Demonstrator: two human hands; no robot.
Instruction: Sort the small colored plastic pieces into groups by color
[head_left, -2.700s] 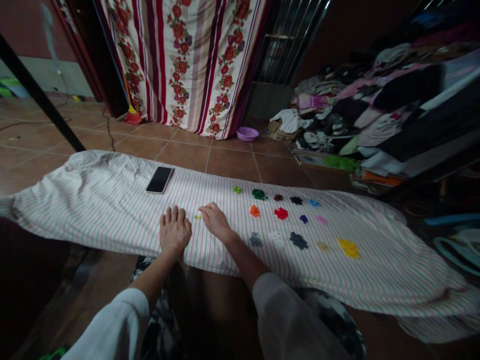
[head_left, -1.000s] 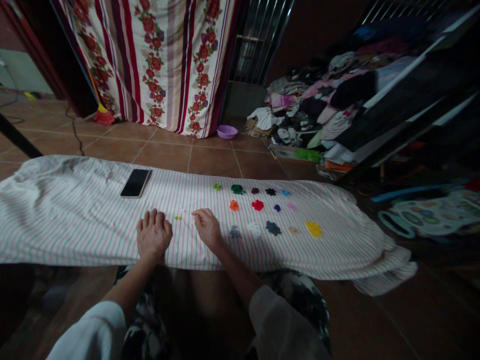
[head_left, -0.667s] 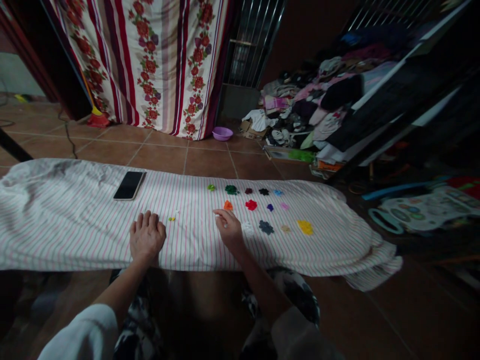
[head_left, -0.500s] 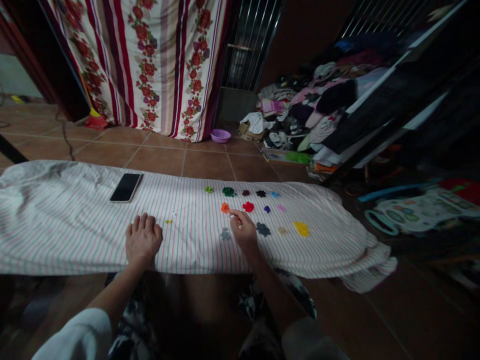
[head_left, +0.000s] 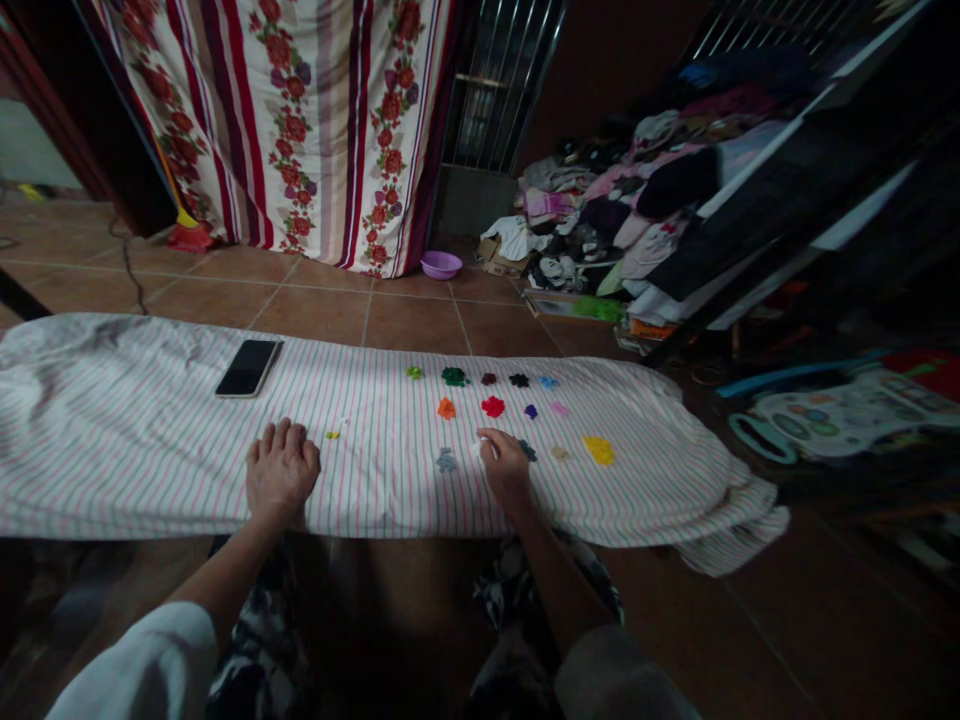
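Note:
My left hand (head_left: 283, 470) lies flat on the striped cloth (head_left: 187, 470), palm down. Just right of its fingers are a few tiny yellow pieces (head_left: 332, 435) and a white bit (head_left: 344, 421). My right hand (head_left: 506, 468) pinches a small white piece (head_left: 481, 446) low over the cloth. Partly behind that hand is a dark grey pile (head_left: 529, 452); a light grey pile (head_left: 446, 460) lies to its left. Beyond it sit small piles: orange (head_left: 446, 408), red (head_left: 493, 406), dark blue (head_left: 531, 411) and pink (head_left: 559, 408). What the pieces are is too small to tell.
A back row holds light green (head_left: 414, 372), dark green (head_left: 454, 376), brown (head_left: 489, 379), black (head_left: 519, 380) and light blue (head_left: 548, 382) piles. Beige (head_left: 559, 453) and yellow (head_left: 599, 450) piles lie right. A phone (head_left: 248, 368) rests at left; a purple basin (head_left: 441, 264) stands on the floor.
My right hand has moved from beside the orange pile toward the right and nearer to me, now partly covering the dark grey pile. My left hand stays flat on the cloth.

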